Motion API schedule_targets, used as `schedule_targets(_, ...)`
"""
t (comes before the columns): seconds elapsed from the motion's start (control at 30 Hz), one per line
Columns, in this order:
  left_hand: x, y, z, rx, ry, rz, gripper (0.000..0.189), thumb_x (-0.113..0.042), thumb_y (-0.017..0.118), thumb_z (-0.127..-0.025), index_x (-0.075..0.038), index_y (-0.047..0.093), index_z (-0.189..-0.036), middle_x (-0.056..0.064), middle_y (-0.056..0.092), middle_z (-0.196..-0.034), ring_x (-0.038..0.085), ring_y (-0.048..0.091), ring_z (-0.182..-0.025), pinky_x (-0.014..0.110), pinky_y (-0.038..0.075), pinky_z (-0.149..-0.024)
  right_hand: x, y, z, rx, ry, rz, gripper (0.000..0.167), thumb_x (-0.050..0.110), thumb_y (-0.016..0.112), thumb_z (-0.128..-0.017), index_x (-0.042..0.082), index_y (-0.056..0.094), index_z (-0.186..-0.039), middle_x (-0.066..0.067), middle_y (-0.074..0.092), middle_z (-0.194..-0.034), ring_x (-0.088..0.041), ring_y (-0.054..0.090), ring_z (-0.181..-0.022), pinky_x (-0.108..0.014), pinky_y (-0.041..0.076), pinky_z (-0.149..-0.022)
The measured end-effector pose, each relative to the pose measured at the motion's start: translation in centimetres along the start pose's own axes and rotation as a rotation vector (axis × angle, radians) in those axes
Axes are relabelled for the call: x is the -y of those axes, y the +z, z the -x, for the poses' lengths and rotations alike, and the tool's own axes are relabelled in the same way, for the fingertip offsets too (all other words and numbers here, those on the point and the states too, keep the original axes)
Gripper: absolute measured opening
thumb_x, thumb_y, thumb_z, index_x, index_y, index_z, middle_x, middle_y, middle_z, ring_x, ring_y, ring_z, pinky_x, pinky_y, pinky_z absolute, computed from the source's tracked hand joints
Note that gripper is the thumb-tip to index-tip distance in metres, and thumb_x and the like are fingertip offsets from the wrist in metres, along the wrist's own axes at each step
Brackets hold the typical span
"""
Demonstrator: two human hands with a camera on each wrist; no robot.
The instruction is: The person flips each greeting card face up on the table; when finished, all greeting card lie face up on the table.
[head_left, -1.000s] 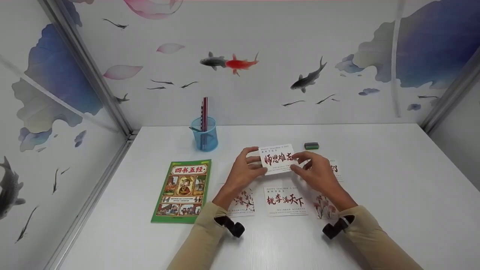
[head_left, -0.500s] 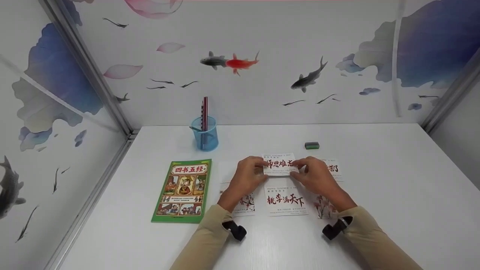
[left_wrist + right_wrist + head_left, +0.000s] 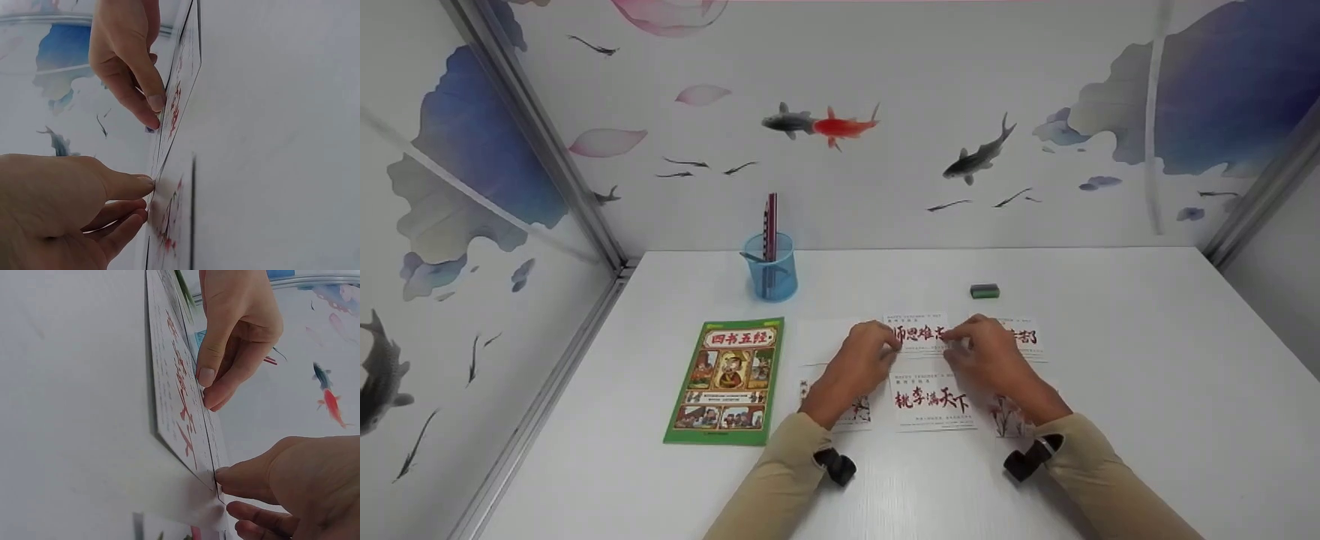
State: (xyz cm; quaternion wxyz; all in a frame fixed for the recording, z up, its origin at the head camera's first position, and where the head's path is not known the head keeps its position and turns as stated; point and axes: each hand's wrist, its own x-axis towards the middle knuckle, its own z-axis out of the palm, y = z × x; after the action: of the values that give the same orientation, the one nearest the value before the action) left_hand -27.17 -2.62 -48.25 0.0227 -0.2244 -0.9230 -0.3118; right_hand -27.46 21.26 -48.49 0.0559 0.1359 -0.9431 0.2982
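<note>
A white card (image 3: 916,339) with red Chinese characters lies low over the table, in the middle of the back row of cards. My left hand (image 3: 859,364) pinches its left edge between thumb and fingers. At the opposite edge my right hand (image 3: 990,364) pinches it the same way; in the right wrist view the thumb (image 3: 244,478) is on the near side of the card's corner. Directly in front sits another red-lettered card (image 3: 934,403). A blossom-printed card (image 3: 858,411) is partly hidden under my left forearm, and a flower card (image 3: 1009,417) beside my right wrist.
Two more cards flank the middle one: a pale card (image 3: 823,337) at left and a lettered card (image 3: 1030,337) at right. A green-bordered book (image 3: 725,382) lies left. Behind stand a blue mesh cup (image 3: 772,281) with pencils and a small green-and-grey block (image 3: 984,291).
Both hands have lowered the card from above the table into the back row, tilting it flat. My left hand has shifted slightly right and nearer the table.
</note>
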Motion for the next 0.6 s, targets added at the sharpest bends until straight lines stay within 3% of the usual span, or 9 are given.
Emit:
schedule_targets(0.17,-0.2,0.1,0.1,-0.001,0.026,-0.071,0.015,-0.006,0.067,-0.106,-0.006,0.078,-0.117,0.007,0.074,-0.127,0.026,0.064,-0.131,0.039,0.048,-0.12,0.0,0.0,0.1,0.014,0.017,-0.019,0.026,0.008,0.076,-0.097,0.005,0.082,-0.122,-0.015,0.075,-0.114,-0.03,0.065,-0.101,-0.046,0.052,-0.086)
schedule_targets(0.3,-0.1,-0.4,0.3,0.011,-0.009,-0.017,0.031,-0.01,0.067,-0.107,-0.006,0.069,-0.138,0.009,0.068,-0.144,0.028,0.057,-0.145,0.043,0.043,-0.126,0.1,0.1,0.0,0.013,0.032,-0.059,0.03,0.013,0.074,-0.1,0.005,0.077,-0.129,-0.015,0.073,-0.117,-0.031,0.065,-0.105,-0.045,0.054,-0.086)
schedule_targets(0.43,0.4,-1.9,0.7,-0.028,-0.025,0.033,0.044,-0.011,0.067,-0.107,-0.007,0.06,-0.151,0.012,0.061,-0.156,0.033,0.051,-0.153,0.048,0.04,-0.129,0.8,0.3,-0.2,-0.003,0.008,-0.094,0.032,0.015,0.073,-0.102,0.004,0.074,-0.132,-0.015,0.073,-0.118,-0.031,0.066,-0.106,-0.043,0.054,-0.086)
schedule_targets(0.6,2.3,-4.1,1.9,-0.103,-0.074,-0.018,0.047,-0.012,0.072,-0.104,-0.009,0.062,-0.15,0.012,0.063,-0.154,0.032,0.054,-0.15,0.048,0.043,-0.126,2.7,1.5,-0.4,0.028,-0.049,-0.132,0.031,0.013,0.073,-0.103,0.004,0.074,-0.132,-0.014,0.076,-0.124,-0.03,0.066,-0.109,-0.045,0.054,-0.092)
